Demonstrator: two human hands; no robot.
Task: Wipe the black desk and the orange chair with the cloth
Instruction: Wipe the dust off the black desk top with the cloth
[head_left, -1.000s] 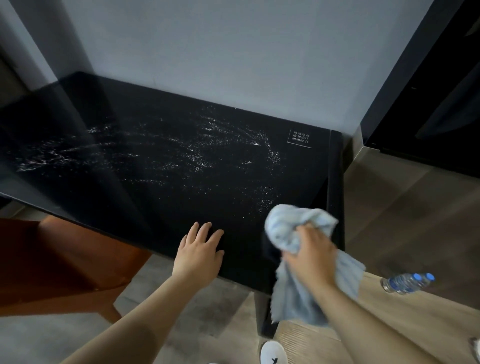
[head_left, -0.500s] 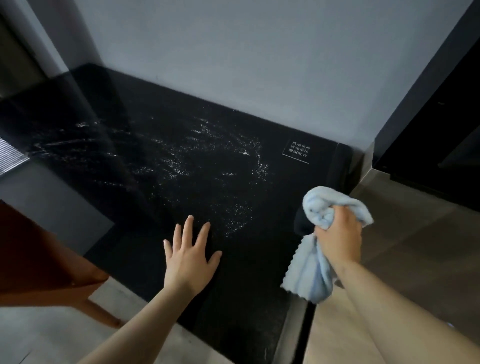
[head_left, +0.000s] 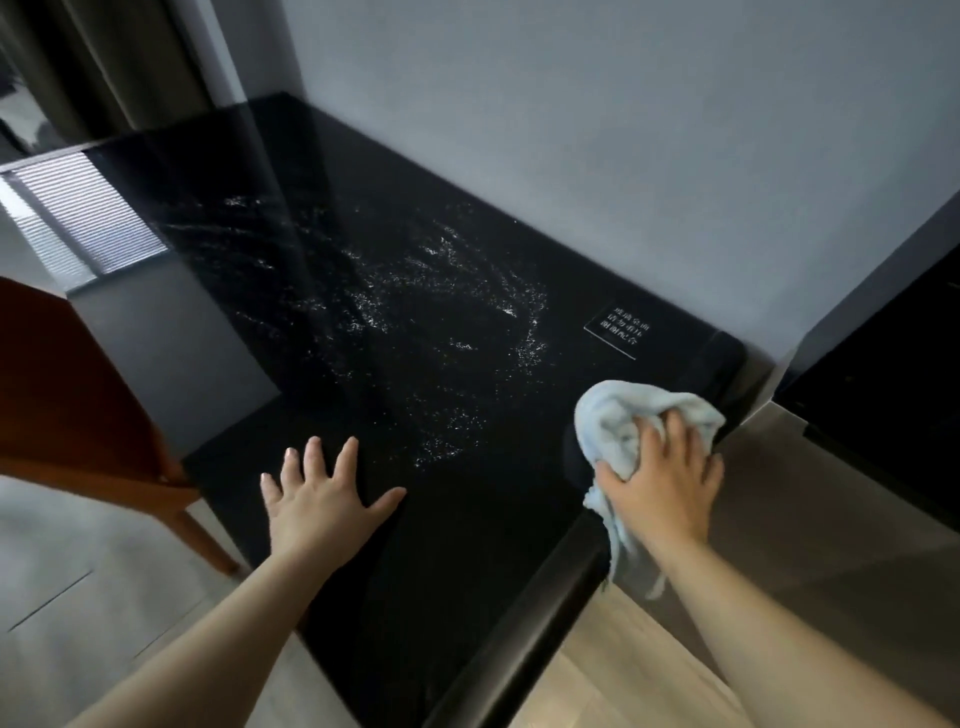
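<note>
I saw the right hand (head_left: 660, 483) clenched round the cloth (head_left: 618, 415) — a pale blue bundle bunched under the fingers, down on the desk (head_left: 467, 545) close to its right edge, with one loose corner hanging over that edge. The left hand (head_left: 322, 499) lay flat on the desk near the front edge, fingers straight and spread, grasping nothing, well apart from the right. Beyond the two hands the glossy black top carried a scatter of white streaks (head_left: 441, 312) reaching toward the wall (head_left: 623, 130). A small label (head_left: 621, 332) with white print sat just past the cloth, near the far right corner. The chair (head_left: 67, 395) — orange, only partly in view — stood at the left beside the desk's front corner, neither hand on it.
</note>
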